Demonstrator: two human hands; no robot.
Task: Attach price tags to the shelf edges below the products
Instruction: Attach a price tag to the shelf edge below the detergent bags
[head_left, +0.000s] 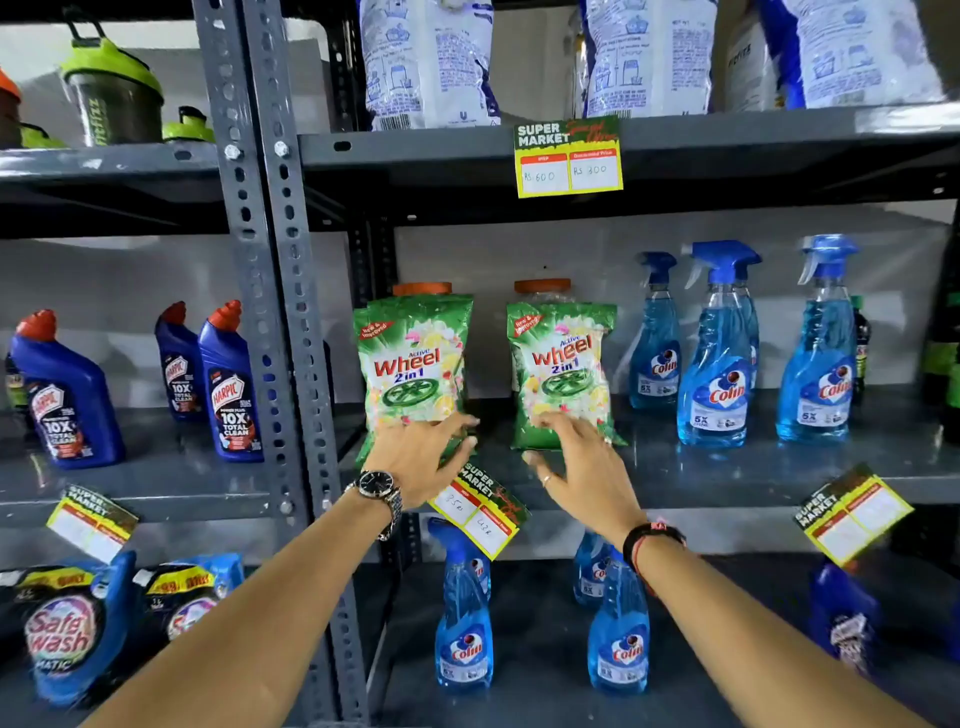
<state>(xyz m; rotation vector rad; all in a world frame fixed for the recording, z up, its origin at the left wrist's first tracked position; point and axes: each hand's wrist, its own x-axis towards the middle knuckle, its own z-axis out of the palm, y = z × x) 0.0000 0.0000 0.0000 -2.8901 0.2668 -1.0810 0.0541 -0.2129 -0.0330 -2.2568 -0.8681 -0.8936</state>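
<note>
Two green Wheel detergent packs stand on the middle shelf. My left hand (421, 457) rests spread against the bottom of the left pack (415, 369), holding nothing. My right hand (576, 462) touches the lower edge of the right pack (563, 374), fingers apart. A yellow price tag (480, 512) hangs tilted on the shelf edge (727, 491) between my wrists. Another tag (569, 156) sits straight on the upper shelf edge. A tilted tag (852, 512) hangs at the right under the Colin bottles, and one (91, 522) at the left under the Harpic bottles.
Blue Colin spray bottles (717, 353) stand right of the packs, with more on the lower shelf (465, 613). Harpic bottles (231, 384) fill the left rack, Safewash pouches (62, 629) sit below. A grey perforated upright (275, 291) divides the racks. White bags (426, 57) line the top shelf.
</note>
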